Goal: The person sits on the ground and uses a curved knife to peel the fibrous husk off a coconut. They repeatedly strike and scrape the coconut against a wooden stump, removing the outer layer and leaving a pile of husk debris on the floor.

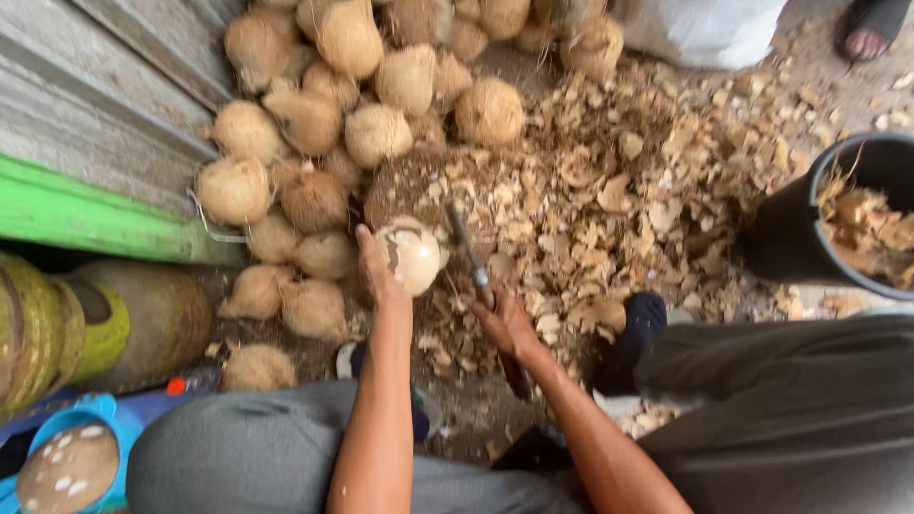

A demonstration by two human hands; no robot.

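Pale, round, partly husked coconut [411, 253]: steadied on a chopping block by the left hand [379, 271], fingers wrapped against it. Steel-bladed knife [471, 262]: gripped by the closed right hand [505, 324], blade angled for paring beside heaped brown husked coconuts [314, 124].

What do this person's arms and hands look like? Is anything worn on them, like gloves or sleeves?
Both arms are bare from the bottom edge of the picture to the fingers: no sleeves show, and no gloves, watch or bracelets. The left hand and the right hand are uncovered, with slim forearms. Any rings are too small to tell. Lower down, the person wears grey cloth trousers.
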